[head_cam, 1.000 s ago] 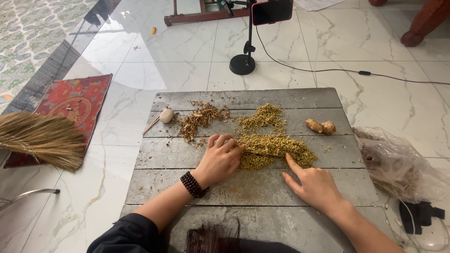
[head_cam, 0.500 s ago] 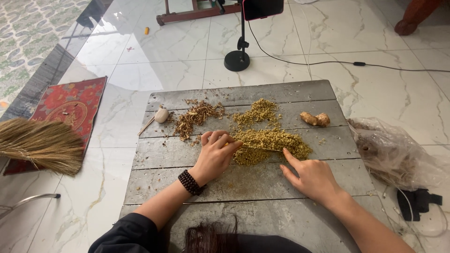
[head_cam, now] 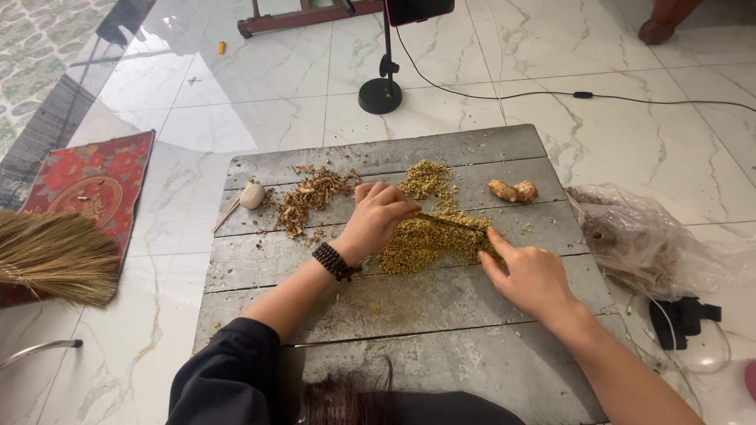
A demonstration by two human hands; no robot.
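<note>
On a white marble floor lies a grey wooden board (head_cam: 409, 315). At its centre sits a heap of yellow-green chopped bits (head_cam: 425, 236). The left hand (head_cam: 378, 219), fingers curled, has shifted onto the heap, touching a thin blade (head_cam: 449, 222). The right hand (head_cam: 531, 275) stays flat beside it, forefinger extended, grasping nothing. Ginger (head_cam: 513, 190) lies beyond.

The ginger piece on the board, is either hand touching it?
No, the ginger piece lies alone near the board's far right edge, apart from the left hand and right hand.
</note>
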